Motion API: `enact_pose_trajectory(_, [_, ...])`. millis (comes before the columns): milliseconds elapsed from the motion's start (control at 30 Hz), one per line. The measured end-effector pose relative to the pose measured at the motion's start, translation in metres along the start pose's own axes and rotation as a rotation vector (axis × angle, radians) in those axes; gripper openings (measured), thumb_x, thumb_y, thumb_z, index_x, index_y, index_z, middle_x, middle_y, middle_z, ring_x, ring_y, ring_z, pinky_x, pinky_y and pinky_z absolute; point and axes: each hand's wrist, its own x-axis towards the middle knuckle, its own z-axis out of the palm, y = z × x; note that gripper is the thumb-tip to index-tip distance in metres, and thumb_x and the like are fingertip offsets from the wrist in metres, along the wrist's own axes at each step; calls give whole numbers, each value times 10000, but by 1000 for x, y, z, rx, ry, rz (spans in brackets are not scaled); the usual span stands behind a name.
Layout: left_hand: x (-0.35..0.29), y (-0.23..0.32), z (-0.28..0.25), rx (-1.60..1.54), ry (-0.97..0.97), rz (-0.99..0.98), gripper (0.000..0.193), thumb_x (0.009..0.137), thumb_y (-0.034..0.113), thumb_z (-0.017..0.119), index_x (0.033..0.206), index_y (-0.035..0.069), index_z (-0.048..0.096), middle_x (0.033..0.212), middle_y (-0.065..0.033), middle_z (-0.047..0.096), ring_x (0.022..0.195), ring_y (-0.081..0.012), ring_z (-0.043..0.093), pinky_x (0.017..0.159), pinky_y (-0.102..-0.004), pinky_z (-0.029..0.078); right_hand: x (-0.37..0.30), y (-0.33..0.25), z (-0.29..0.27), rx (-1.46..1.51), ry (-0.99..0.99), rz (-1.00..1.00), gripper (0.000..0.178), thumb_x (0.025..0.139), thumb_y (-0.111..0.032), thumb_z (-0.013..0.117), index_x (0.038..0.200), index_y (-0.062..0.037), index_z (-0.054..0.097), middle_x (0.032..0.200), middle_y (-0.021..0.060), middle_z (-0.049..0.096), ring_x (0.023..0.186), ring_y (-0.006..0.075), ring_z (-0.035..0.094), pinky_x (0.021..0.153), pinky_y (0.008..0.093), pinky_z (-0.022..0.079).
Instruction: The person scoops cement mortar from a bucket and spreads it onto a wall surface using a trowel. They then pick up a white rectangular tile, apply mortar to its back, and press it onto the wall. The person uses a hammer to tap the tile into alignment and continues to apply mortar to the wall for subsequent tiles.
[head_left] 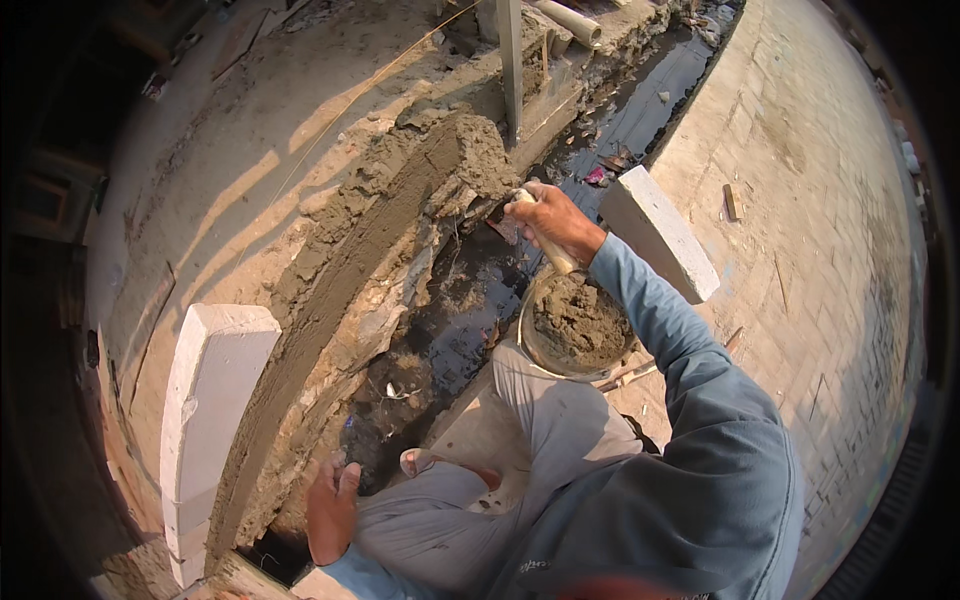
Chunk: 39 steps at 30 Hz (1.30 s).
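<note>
My right hand (560, 222) is closed round the pale handle of a trowel (548, 247), just above the drain. Its blade is mostly hidden beside the end of the mortar bed (350, 240). This wet, grey-brown strip runs along the top of a low, rough wall. Below my right forearm sits a bucket (530, 355) of mortar (580, 318). My left hand (332, 512) hangs near my knee beside the wall, fingers loosely bent and apart, holding nothing I can see. White blocks (215, 400) stand in a row at the near left end of the mortar.
A loose white block (660, 235) lies by the drain's right edge. Dark water with litter fills the drain (480, 300). A metal post (511, 70) rises past the mortar's far end, near a string (370, 85) and a pipe (570, 22). Paving (800, 200) stretches along the right.
</note>
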Motion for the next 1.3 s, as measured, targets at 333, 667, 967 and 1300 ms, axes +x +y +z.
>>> enact_pose_trajectory(333, [18, -47, -5, 52, 49, -207, 353, 1005, 239, 603, 1194, -58, 637, 791, -92, 660, 698, -147, 586, 631, -307, 472, 271, -63, 57, 1483, 111, -355, 258, 1012, -309, 538, 887, -93, 472, 744, 4, 461, 583, 119, 461, 510, 299, 457])
enact_pose_trajectory(667, [29, -64, 2, -157, 63, -110, 344, 1021, 234, 601, 1205, -56, 630, 805, -71, 635, 699, -113, 577, 601, -280, 452, 252, -45, 49, 1290, 105, -327, 249, 993, -341, 540, 924, -120, 449, 720, -8, 459, 561, 107, 443, 479, 292, 420])
enact_pose_trajectory(967, [29, -54, -4, -33, 19, -40, 421, 1032, 278, 577, 1306, -42, 580, 994, -122, 675, 866, -157, 645, 748, -295, 506, 111, 39, 40, 805, 46, -80, 249, 1019, -360, 590, 1029, -160, 441, 684, 11, 489, 479, 116, 441, 431, 292, 404])
enact_pose_trajectory(1300, [13, -34, 0, -71, 28, -140, 431, 1013, 303, 612, 1257, -52, 607, 895, -161, 676, 753, -225, 596, 732, -370, 495, 173, 32, 62, 749, 214, -111, 306, 1034, -402, 563, 1037, -126, 433, 720, 27, 507, 505, 137, 492, 440, 315, 448])
